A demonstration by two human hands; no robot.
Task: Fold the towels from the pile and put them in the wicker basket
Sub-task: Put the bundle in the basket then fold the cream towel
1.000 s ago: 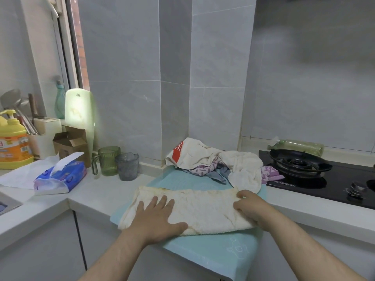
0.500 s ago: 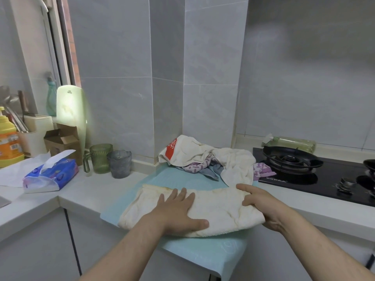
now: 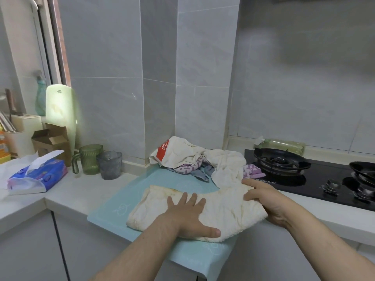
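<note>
We are early in the job, by the look of it. One cream terry towel (image 3: 229, 211) lies part-folded into a long band across the pale turquoise mat (image 3: 113, 209), which covers the near edge of the white stone desk (image 3: 81, 189) and hangs over its front. Our left grip (image 3: 188, 216) lies flat on the middle of the band, fingers spread and thumb stretched along its near edge, pinning it down. Our right grip (image 3: 263, 199) curls over the towel's right end, fingers bent on top. The thumb is hidden, so we cannot say whether it sits beneath the cloth.

Just beyond, against the tiled pillar, the crumpled pile of towels (image 3: 192, 157) waits: a white one with a red panel, a purple-patterned one, something grey-blue and more cream cloth. Its right edge touches the black glass gas hob (image 3: 304, 179).

We judge that this towel needs at least one more fold, probably end over end. Every piece in the pile is unfolded, and no wicker basket is in view, so we cannot tell whether anything has been put away.
</note>
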